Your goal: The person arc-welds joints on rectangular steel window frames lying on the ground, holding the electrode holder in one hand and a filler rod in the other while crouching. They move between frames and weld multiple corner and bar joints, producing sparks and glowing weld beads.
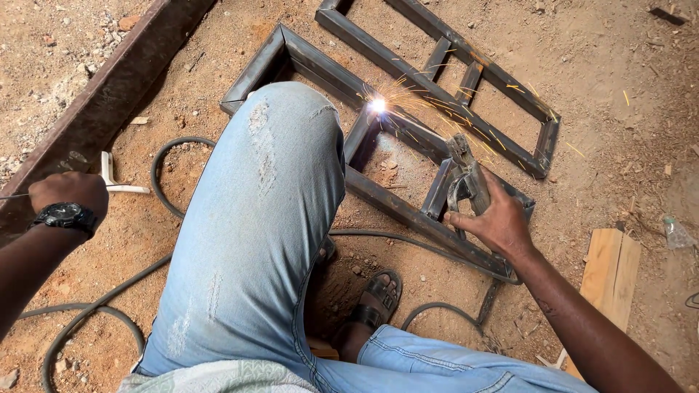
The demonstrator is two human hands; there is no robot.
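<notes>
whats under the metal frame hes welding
The metal frame lies flat on bare dirt ground, which shows through its openings. A black cable runs along its near edge. The raised knee covers the frame's left part, so what lies under that part cannot be seen.

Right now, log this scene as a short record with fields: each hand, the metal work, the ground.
right hand: grips a welding electrode holder over the steel frame
arc: bright spark at a frame joint, sparks flying to the right
left hand: closed in a fist with a thin rod sticking out, apart from the frame, black wristwatch on it
second frame: lies beyond the first
cable: loops on the dirt
plank: at right
</notes>
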